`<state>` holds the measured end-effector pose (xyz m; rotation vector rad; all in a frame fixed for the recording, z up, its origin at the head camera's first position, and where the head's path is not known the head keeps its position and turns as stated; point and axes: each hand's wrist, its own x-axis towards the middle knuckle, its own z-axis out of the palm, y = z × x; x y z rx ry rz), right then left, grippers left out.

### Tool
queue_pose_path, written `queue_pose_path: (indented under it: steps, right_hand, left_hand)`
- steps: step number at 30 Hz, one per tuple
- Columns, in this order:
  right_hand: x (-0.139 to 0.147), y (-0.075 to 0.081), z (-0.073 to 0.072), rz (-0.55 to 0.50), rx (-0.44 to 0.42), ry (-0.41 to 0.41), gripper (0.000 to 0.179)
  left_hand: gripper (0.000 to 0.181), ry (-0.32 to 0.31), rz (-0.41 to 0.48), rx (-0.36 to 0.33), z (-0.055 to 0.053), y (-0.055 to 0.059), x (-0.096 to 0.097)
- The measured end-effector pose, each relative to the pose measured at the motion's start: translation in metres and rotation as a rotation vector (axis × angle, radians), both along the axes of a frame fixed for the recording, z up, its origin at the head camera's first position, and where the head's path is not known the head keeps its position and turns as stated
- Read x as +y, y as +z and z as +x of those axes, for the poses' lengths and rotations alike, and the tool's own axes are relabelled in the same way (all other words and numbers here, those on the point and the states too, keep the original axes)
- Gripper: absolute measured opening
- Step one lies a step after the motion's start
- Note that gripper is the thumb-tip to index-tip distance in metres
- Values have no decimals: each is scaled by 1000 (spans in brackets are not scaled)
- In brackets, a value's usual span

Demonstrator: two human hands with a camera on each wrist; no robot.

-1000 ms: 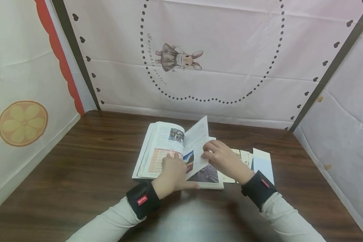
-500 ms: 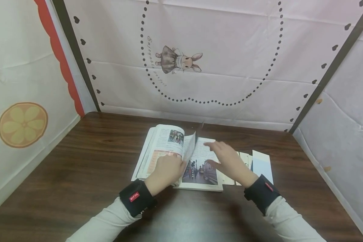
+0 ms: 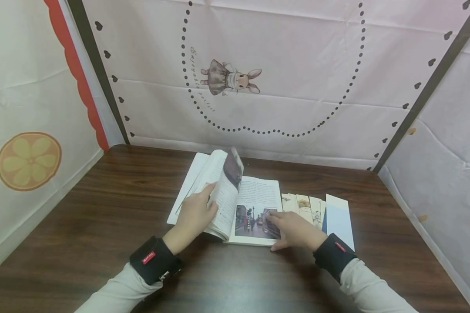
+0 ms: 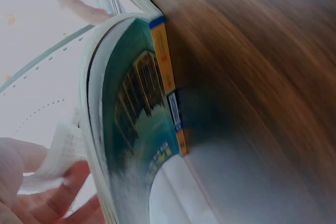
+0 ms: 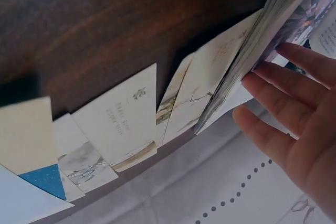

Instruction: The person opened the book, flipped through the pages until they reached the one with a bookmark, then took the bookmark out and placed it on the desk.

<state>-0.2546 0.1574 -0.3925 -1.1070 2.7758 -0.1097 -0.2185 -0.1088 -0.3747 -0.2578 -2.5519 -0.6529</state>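
Note:
An open book (image 3: pixel 257 190) lies on the table, its right page showing text and a street photo. A bundle of its pages (image 3: pixel 226 198) stands curved up in the middle. My left hand (image 3: pixel 193 214) is over the left side, thumb and fingers around a page; in the left wrist view the fingers (image 4: pixel 71 184) curl beside the white paper, and the book's cover (image 4: pixel 123 124) bows outward. My right hand (image 3: pixel 297 231) rests on the right page's lower outer corner, thumb by the edge. In the right wrist view its fingers (image 5: pixel 275 98) are extended against the book's page edges.
Several illustrated cards (image 5: pixel 118 121) lie in an overlapping row right of the book. A white and pale-blue card (image 3: pixel 340 219) lies at that row's right end. Printed cloth walls (image 3: pixel 297 87) stand behind and beside the brown wooden table (image 3: pixel 102 217).
A page has gone from the right side over to the left, and the bundle now stands more upright. My left hand has moved left. My right hand has let go of the page and lowered.

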Motion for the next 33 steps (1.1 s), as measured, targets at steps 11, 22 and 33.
queue_pose_path:
  steps: [11,22,33]
  right_hand:
    - [-2,5,-6,12,-69,-36,81]
    - [-1,6,-9,-5,-96,-41,80]
    - [4,9,-3,-46,-145,-22,58]
  left_hand:
    - [79,-131,-405,35,-4,-8,-9]
    - [34,-427,-577,-133,3,-13,0]
    - [14,-363,-410,-101,6,-17,4]
